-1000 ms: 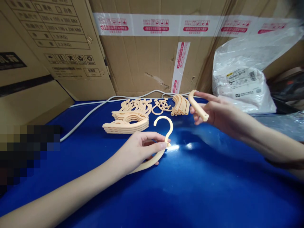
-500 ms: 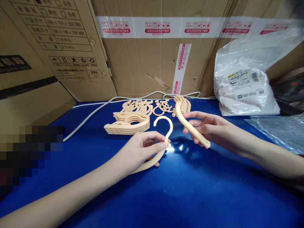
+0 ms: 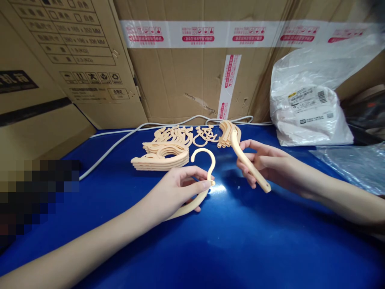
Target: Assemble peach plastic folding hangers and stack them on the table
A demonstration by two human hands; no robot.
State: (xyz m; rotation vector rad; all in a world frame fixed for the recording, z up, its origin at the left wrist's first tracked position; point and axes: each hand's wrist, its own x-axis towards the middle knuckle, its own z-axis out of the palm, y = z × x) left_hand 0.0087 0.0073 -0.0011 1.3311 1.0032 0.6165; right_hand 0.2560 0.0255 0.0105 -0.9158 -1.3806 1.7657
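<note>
Between the thumb and fingers of my left hand (image 3: 180, 186) is a cream hanger hook (image 3: 213, 160) joined to one curved hanger arm (image 3: 188, 208). The hook curls upward and the arm runs down to the left, partly behind the hand. My right hand (image 3: 264, 160) is closed on a loose curved hanger arm (image 3: 249, 164), which slants down to the right with a small hole at its lower end. The two held pieces are apart. Just behind the right-hand piece lies a pile of similar curved arms (image 3: 226, 130).
Stacked hangers (image 3: 161, 162) lie left of centre, with loose hooks (image 3: 206, 134) and more curved pieces (image 3: 176, 134) behind them on the blue table (image 3: 210, 249). A white cable (image 3: 120, 146) crosses the back. Cardboard boxes (image 3: 180, 80) and a white plastic bag (image 3: 309, 108) stand behind; clear plastic (image 3: 355, 164) lies right.
My right hand has moved slightly right with its hanger arm, which has turned a little and come away from the pile behind. My left hand keeps its hold, almost still.
</note>
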